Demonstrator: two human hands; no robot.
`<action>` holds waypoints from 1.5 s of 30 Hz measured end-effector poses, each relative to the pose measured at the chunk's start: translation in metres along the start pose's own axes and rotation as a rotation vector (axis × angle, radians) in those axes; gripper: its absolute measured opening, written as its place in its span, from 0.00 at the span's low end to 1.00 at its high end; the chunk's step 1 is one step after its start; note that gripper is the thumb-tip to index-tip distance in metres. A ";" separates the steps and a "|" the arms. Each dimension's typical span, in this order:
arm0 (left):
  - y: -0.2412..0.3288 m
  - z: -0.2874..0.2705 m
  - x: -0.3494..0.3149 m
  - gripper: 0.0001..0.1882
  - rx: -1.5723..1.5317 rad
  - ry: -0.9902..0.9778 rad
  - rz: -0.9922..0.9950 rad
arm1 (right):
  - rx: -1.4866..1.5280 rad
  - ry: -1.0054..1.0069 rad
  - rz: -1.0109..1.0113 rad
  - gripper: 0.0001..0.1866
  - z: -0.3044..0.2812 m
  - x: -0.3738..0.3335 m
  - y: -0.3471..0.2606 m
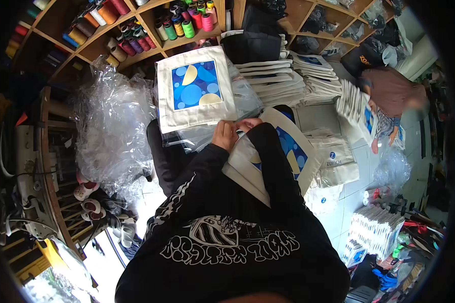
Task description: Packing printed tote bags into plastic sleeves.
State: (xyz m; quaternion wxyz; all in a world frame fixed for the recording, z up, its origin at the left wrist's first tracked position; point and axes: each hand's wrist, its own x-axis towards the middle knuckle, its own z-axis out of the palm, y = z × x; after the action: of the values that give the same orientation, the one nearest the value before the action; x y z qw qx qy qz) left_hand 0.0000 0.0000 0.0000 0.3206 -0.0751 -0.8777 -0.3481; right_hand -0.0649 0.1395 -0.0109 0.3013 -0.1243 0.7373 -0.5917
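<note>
The canvas bag (291, 144) with the blue-and-yellow print lies aslant at four o'clock from the hands, partly hidden beneath the right sleeve (274, 164). Whatever small part the fingertips are working, it goes best, I judge, with one hand steadying the cloth near the spot while the other makes short, light moves. Raising the right forearm a little off the print should spare the panel creases and keep the fabric from dragging.

The left hand (225, 135) points toward one o'clock, knuckles up, fingers curled inward. The right hand (248, 124) comes in toward ten o'clock, wrist bent, its fingers close beside the left's. Both look drawn together as if pinching, but I cannot tell what, if anything, sits between them.

At eleven o'clock a second printed bag (195, 86) lies flat over clear plastic (187, 139); folded bags (275, 83) are stacked at one o'clock.
</note>
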 end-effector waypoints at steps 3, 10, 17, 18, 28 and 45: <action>0.003 -0.002 0.002 0.15 0.001 0.035 0.020 | 0.007 -0.001 -0.013 0.11 0.000 -0.001 0.001; 0.004 -0.011 0.004 0.13 -0.076 -0.015 -0.026 | 0.091 -0.018 -0.006 0.11 0.001 -0.005 -0.007; 0.016 -0.027 0.012 0.11 -0.221 -0.085 -0.193 | 0.092 -0.042 -0.014 0.13 0.001 -0.009 -0.020; 0.017 -0.028 0.012 0.11 -0.221 -0.085 -0.192 | 0.091 -0.041 -0.015 0.13 0.001 -0.010 -0.021; 0.015 -0.025 0.011 0.12 -0.187 -0.099 -0.099 | 0.034 -0.042 0.025 0.13 0.000 -0.005 -0.012; 0.012 -0.017 0.009 0.15 -0.126 -0.046 -0.072 | -0.257 0.010 -0.016 0.09 -0.001 -0.014 -0.031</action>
State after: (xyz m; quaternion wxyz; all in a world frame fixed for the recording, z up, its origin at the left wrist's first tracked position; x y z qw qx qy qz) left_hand 0.0062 -0.0030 0.0220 0.2822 -0.0716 -0.8634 -0.4120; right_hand -0.0595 0.1394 0.0227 0.2746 -0.1649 0.8075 -0.4953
